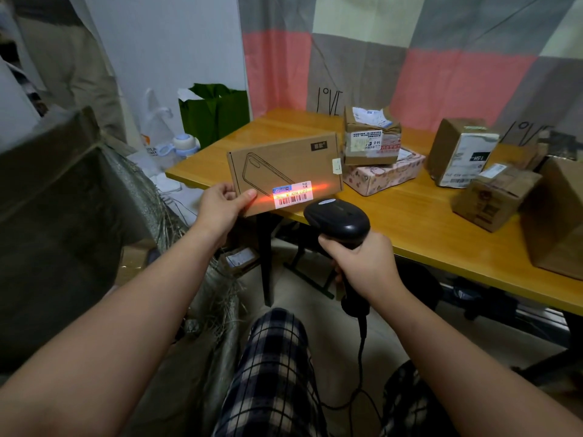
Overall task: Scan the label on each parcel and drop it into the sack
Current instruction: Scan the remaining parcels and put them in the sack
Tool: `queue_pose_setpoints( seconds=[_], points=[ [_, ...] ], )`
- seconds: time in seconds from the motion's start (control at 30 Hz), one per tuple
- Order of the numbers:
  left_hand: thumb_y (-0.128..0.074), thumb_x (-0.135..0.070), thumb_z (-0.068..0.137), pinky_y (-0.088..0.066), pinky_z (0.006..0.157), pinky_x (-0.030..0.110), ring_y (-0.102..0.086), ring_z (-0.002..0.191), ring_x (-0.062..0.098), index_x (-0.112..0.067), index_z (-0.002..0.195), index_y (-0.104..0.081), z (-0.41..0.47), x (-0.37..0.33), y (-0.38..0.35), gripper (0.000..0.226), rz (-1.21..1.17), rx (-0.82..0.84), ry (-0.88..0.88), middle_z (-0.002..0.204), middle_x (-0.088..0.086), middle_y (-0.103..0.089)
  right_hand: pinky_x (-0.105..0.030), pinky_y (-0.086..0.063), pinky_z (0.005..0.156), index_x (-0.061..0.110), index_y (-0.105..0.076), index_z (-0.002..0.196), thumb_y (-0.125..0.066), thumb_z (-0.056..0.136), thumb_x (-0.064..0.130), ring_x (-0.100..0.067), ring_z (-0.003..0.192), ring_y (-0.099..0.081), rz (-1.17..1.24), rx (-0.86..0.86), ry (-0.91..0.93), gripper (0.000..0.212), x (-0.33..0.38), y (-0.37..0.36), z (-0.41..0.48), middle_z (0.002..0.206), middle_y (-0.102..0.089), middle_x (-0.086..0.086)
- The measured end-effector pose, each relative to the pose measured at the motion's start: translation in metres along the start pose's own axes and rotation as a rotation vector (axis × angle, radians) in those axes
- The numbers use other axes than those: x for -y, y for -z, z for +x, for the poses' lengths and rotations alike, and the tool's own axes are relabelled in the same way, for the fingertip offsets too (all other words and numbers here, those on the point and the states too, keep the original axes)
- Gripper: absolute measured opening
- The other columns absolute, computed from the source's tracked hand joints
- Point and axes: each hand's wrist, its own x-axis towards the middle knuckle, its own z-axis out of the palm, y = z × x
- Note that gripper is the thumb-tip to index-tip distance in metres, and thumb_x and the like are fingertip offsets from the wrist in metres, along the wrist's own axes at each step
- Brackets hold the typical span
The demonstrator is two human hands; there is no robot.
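Left hand point(222, 205) grips the flat cardboard parcel point(284, 165) by its lower left corner, thumb on the front, fingers tucked behind, and holds it upright in the air just off the near edge of the table point(410, 222). The box front carries a line drawing of a phone, and there's the barcode label point(291, 194) at the lower edge, lit by a red-orange scan line that runs from the thumb right across the sticker. Right hand point(362, 266) is wrapped tightly round the handle of the black barcode scanner point(337, 220) — head aimed up at that label from just below, cable point(361, 357) trailing down past the plaid trousers point(274, 373). The grey woven sack point(126, 184) stands at the left, frayed along its edge, close beside the left forearm. On the table more parcels wait: a taped brown box point(370, 143) sits on a pink patterned box point(383, 175), a brown carton with a white label point(460, 151) stands further right, a smaller brown box point(495, 197) just in front of it — and a large carton point(558, 216) at the right edge of view.
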Motion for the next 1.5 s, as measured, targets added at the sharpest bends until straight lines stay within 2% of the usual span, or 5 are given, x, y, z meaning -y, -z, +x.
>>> queue_pose_setpoints(
  seconds=[0.5,0.77,1.07,1.27,1.5],
  points=[
    [-0.067,-0.013,0.088,-0.049,0.056,0.011,-0.061,0.068,0.006,0.005,0.117,-0.053,-0.003,-0.004,-0.003,0.037,-0.022,0.001,-0.014,0.075,-0.001,-0.058,-0.035,-0.055,0.062,0.026,-0.061,0.067,-0.073,0.082,0.026,-0.012,0.055,-0.060,-0.073,0.026,0.030,0.019,-0.001,0.006,-0.002,0.050,-0.057,0.007],
    [-0.066,-0.013,0.088,-0.057,0.069,0.024,-0.065,0.077,0.012,-0.003,0.114,-0.053,-0.042,-0.009,0.025,0.031,-0.080,0.004,-0.063,0.080,0.003,-0.062,-0.008,-0.040,0.059,0.017,-0.067,0.092,-0.079,0.077,0.027,0.003,0.066,-0.058,0.012,0.144,0.176,0.022,0.007,-0.010,-0.006,0.068,-0.060,0.016],
    [-0.061,0.003,0.089,-0.046,0.064,0.008,-0.059,0.061,-0.008,-0.002,0.105,-0.051,-0.136,0.051,0.142,0.020,-0.047,-0.434,-0.073,0.063,-0.013,-0.065,-0.028,-0.053,0.079,0.028,-0.065,0.101,-0.080,0.074,0.029,-0.002,0.088,-0.065,0.091,0.453,0.224,0.031,0.039,-0.114,-0.028,0.091,-0.070,0.012],
    [-0.068,-0.007,0.086,-0.050,0.076,0.018,-0.057,0.082,0.013,-0.009,0.123,-0.048,-0.175,0.101,0.229,0.043,0.253,-0.711,0.093,0.088,-0.002,-0.059,-0.032,-0.053,0.082,0.029,-0.063,0.096,-0.080,0.074,0.030,-0.009,0.091,-0.065,0.007,0.573,0.282,0.028,0.049,-0.183,-0.042,0.092,-0.071,0.003],
    [-0.069,-0.018,0.083,-0.047,0.085,0.043,-0.056,0.102,0.032,-0.013,0.126,-0.047,-0.162,0.113,0.255,0.048,0.801,-0.620,0.147,0.115,0.013,-0.053,-0.028,-0.048,0.074,0.032,-0.055,0.079,-0.080,0.074,0.034,-0.013,0.082,-0.062,-0.051,0.589,0.245,0.025,0.037,-0.219,-0.042,0.074,-0.059,0.016]
  ],
)
